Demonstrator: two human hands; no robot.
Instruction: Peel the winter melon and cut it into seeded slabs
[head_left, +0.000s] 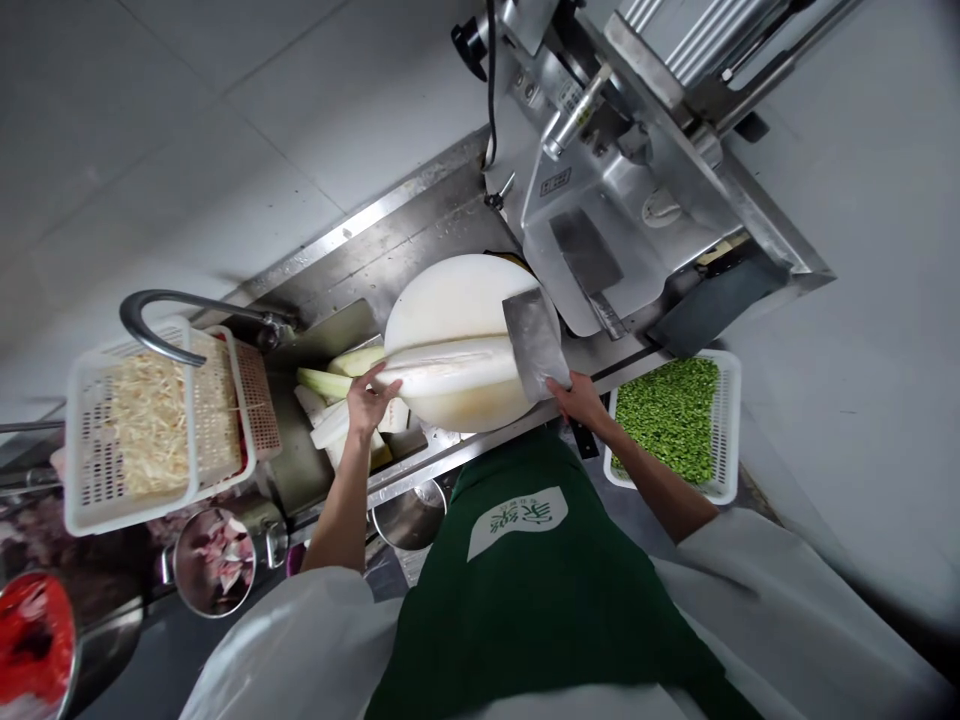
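A round white cutting board (450,285) sits across the metal counter in front of me. Along it lies a long, pale, peeled vegetable (457,367), which looks like winter melon. My left hand (367,403) is closed around its left end, over the sink side. My right hand (581,402) grips a cleaver (537,342) at the near end; the fingers cover its handle. The broad blade is tilted over the vegetable's right end; whether it touches is unclear. More pale and light green pieces (330,384) lie in the sink, beside my left hand.
A metal slicing machine (630,170) stands at the back right, with another cleaver (585,250) on it. A basket of chopped greens (727,430) is low right. At left are a faucet (161,295), a basket of pale shreds (79,450) and a pot of meat (214,600).
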